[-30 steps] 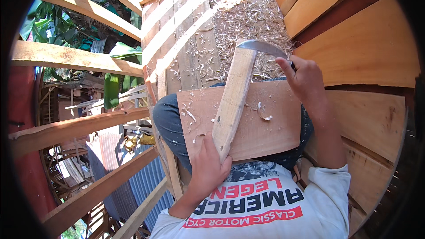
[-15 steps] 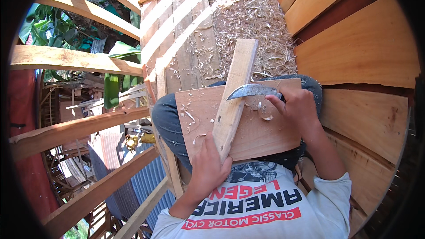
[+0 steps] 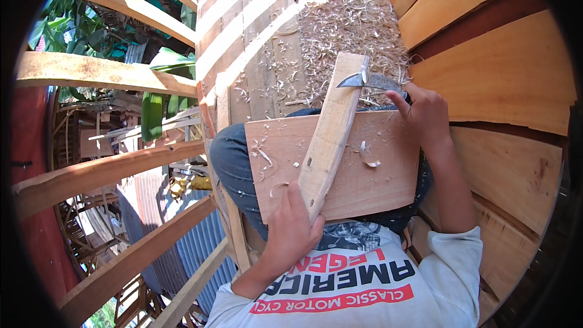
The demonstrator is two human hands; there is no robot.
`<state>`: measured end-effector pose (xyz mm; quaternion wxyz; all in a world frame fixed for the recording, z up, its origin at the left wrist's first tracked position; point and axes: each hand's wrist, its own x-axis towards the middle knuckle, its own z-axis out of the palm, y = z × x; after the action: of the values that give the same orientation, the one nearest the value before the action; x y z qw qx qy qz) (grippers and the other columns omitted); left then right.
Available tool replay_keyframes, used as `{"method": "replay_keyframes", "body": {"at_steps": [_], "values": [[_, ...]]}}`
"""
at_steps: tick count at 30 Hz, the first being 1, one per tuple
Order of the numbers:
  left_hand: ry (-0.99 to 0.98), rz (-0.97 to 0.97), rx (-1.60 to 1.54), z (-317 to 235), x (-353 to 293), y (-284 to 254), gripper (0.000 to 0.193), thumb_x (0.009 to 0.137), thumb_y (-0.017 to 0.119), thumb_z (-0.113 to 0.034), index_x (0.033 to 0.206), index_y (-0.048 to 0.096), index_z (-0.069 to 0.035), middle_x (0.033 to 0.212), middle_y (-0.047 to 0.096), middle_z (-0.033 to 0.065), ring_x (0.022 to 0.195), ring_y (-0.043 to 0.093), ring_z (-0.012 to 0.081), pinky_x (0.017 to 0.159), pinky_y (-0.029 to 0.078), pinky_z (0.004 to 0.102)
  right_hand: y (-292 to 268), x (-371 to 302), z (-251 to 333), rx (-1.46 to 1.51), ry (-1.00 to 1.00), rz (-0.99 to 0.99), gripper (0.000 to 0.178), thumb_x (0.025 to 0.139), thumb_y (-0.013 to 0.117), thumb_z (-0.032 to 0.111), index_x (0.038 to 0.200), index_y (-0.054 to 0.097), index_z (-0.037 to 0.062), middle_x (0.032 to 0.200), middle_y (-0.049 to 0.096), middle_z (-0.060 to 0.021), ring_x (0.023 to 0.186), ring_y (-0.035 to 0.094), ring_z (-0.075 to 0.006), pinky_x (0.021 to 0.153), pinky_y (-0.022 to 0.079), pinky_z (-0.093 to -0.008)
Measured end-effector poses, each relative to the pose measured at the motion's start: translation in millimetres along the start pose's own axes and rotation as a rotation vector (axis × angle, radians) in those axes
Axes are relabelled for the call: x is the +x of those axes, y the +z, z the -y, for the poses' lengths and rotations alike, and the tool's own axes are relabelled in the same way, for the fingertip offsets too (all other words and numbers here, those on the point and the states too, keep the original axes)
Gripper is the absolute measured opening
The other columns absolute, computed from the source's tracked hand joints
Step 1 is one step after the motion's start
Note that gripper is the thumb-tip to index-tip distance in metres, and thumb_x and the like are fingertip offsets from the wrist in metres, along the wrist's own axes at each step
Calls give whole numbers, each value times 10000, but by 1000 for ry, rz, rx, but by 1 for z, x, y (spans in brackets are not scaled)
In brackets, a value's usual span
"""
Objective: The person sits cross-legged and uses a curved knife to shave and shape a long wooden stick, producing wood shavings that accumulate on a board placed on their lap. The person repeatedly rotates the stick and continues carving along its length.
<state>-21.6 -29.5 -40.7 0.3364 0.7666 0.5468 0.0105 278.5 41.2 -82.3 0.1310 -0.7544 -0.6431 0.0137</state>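
Note:
A long pale wooden block (image 3: 333, 127) with two dark holes near its lower end slants across a flat board (image 3: 279, 152) on my lap. My left hand (image 3: 291, 218) grips the block's near end. In my right hand (image 3: 427, 112) is a curved-blade knife (image 3: 379, 81), its handle mostly hidden by the fingers. The blade lies across the block's far end, and a small curl of wood stands up at its edge. A loose wood shaving (image 3: 367, 157) rests on the board to the right of the block.
Many shavings (image 3: 352, 24) cover the plank floor (image 3: 258, 54) ahead of me. On the right rises a wooden plank wall (image 3: 486, 67). Open wooden rails (image 3: 109, 76) run along the left, with corrugated roofing (image 3: 206, 255) and banana leaves (image 3: 152, 115) beyond.
My right hand and the knife have moved away from me, from the block's middle to its far end. The left hand keeps its grip, while the block's far end has shifted slightly right.

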Motion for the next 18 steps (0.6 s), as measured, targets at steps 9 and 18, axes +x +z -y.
{"method": "replay_keyframes", "body": {"at_steps": [9,18], "values": [[-73,-9,-99,-6,3,-5,704,696,606,-87,1298,303,119,1087,464,387,957,512,545,831,428,541,9,20,-1,-12,12,-51,632,862,519,633,613,562,53,560,575,-142,544,604,-334,492,466,-424],[-92,-25,-133,-7,3,-5,664,724,584,-96,1287,306,119,1079,468,379,964,509,527,814,426,541,12,26,6,-13,13,-53,648,873,484,651,628,582,59,571,588,-138,557,614,-334,503,478,-426]]}}
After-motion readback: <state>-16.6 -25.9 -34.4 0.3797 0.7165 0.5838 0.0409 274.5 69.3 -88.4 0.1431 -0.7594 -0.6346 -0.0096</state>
